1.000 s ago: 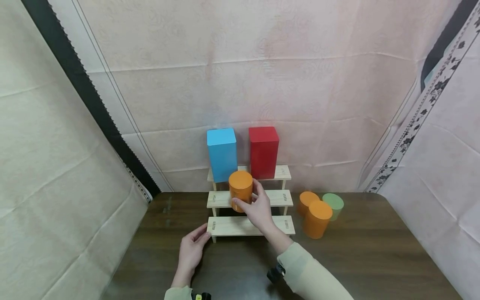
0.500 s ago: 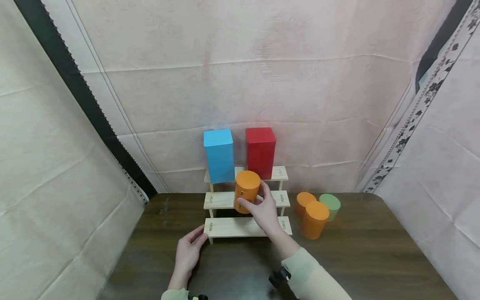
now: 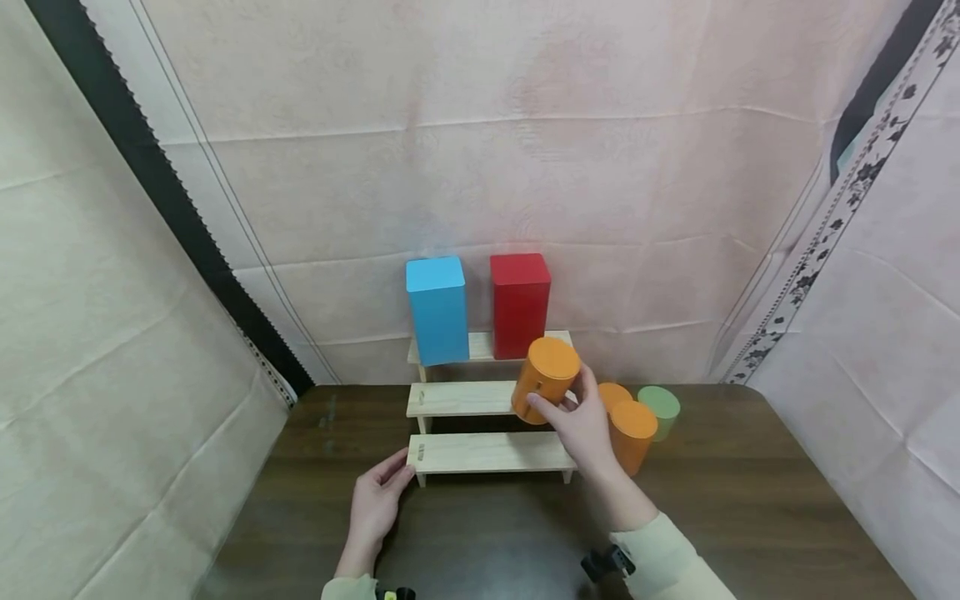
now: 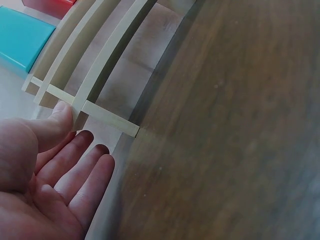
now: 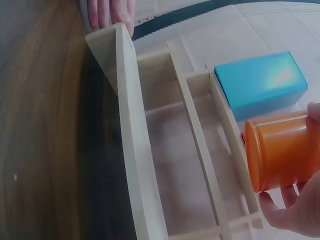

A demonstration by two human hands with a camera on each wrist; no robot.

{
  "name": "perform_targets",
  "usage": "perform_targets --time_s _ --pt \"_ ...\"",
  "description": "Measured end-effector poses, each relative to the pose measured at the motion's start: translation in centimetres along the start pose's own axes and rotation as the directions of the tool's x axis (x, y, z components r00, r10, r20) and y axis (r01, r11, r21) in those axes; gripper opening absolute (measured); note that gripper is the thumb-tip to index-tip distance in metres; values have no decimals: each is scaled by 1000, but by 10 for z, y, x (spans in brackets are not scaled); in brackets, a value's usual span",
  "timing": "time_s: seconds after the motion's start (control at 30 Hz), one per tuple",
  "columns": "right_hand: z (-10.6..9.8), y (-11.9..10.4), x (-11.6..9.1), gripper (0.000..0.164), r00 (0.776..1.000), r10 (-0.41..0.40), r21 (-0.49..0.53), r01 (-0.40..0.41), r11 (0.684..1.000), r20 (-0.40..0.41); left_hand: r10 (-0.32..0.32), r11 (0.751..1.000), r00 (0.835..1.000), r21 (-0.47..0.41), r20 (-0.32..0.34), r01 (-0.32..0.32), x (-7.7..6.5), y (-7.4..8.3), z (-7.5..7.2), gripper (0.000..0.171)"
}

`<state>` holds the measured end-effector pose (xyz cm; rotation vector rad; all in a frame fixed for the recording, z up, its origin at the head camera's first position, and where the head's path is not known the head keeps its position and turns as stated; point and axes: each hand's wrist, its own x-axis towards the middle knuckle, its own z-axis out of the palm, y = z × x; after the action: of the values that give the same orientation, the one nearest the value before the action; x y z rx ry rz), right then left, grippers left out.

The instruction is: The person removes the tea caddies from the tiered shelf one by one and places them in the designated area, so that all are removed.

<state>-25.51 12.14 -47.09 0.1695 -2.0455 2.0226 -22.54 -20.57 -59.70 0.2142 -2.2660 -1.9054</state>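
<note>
My right hand grips an orange cylindrical canister, thumb on its near side and fingers behind. The canister leans a little and overlaps the right end of the middle tier of a pale wooden three-tier stand. In the right wrist view, the rimmed end of the orange canister shows beside the stand. The left hand pinches the left end of the stand's lowest tier. Its thumb lies on the wood in the left wrist view, where the other fingers extend below.
On the top tier stand a blue box and, right of it, a red box. Two more orange canisters and a green canister stand on the dark wooden table. Cloth hangs behind and at both sides.
The right hand has carried the orange canister rightward along the middle tier, and the canister now tilts. The left hand has kept its hold on the stand.
</note>
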Motion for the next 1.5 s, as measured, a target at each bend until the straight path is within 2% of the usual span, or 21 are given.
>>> perform_targets --time_s 0.23,0.57,0.9,1.2,1.3,1.5 --pt "-17 -1 -3 86 1000 -12 61 12 998 6 -2 1000 1000 -11 0 2 2 0 -1 37" --pt "-41 -3 -6 89 996 -1 2 2 1000 -90 -14 1000 1000 25 17 13 3 0 1 39" --pt "-67 -10 -15 91 989 39 -70 -49 996 -141 -7 1000 1000 25 21 6 3 1 0 39" --pt "-83 -10 -21 86 983 22 -70 -35 997 -184 6 1000 1000 1 17 -6 0 3 1 40" --pt "-86 -8 -22 84 981 -6 -43 -2 999 -192 -2 1000 1000 4 14 2 0 3 0 40" --pt "-93 -9 -24 84 978 1 -41 -10 999 -206 -8 1000 1000 23 5 8 0 1 -2 39"
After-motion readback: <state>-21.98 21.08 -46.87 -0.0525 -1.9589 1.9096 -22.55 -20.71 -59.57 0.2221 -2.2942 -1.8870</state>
